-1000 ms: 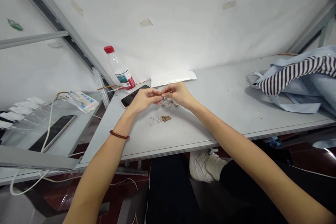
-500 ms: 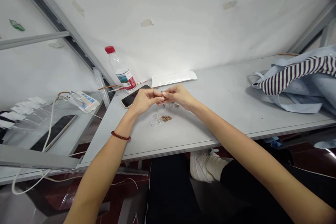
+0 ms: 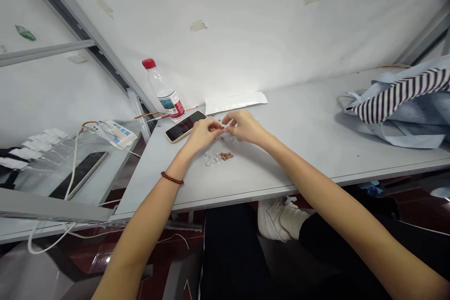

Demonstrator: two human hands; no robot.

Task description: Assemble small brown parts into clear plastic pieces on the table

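"Head camera's view first: where are the hands?"

"Over the left part of the desk point(image 3: 309, 126), the left hand point(image 3: 204, 134) and the right hand point(image 3: 243, 127) brought together almost fingertip to fingertip. I'd guess that's so one can steady something tiny while the other works at it."

"Anything in the grip?"

"A dark speck point(image 3: 222, 127) shows between the fingertips, too small to make out from here. Both thumbs and forefingers bend inward, the right forefinger arched higher, but I can't tell whether either grip is closed on it."

"And the loose stuff?"

"Brown pieces point(image 3: 226, 156) lie clustered on the near side of the hands, with clear pieces point(image 3: 212, 159) just to their left. Other bits point(image 3: 229, 139) sit partly hidden below the fingers. Grouped like that, each kind is probably easy to pick out."

"What surrounds them?"

"A phone point(image 3: 186, 126) lies flat just beyond the left hand; a bottle point(image 3: 165, 93) stands farther back, and a white strip point(image 3: 236, 103) lies along the far side. The bag point(image 3: 397, 108) slumps well apart at right, out of the elbows' way, I'd say."
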